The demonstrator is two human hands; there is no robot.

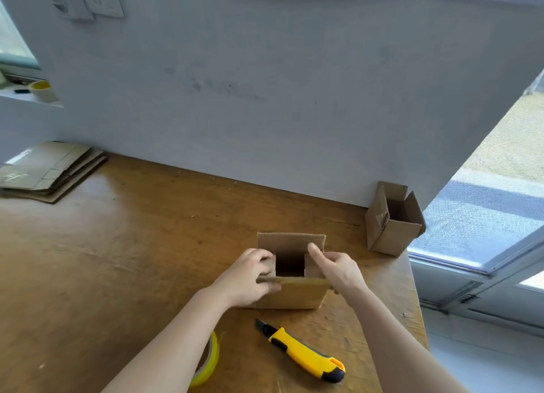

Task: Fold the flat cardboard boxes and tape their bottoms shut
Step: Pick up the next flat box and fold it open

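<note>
Left hand (250, 278) and right hand (335, 267) grip small brown cardboard box (291, 294), fingers curled over side flaps (311, 266); upright long flap (291, 241) just beyond.

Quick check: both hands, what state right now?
Left hand: fingers curled round the left side of the small brown cardboard box.
Right hand: grips the same box's right side.

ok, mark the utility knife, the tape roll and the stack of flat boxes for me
utility knife (303, 354), head view, middle of the yellow handle.
tape roll (214, 360), head view, yellow-green outer rim beside the left forearm.
stack of flat boxes (44, 167), head view, top sheet at the table's far left.
</note>
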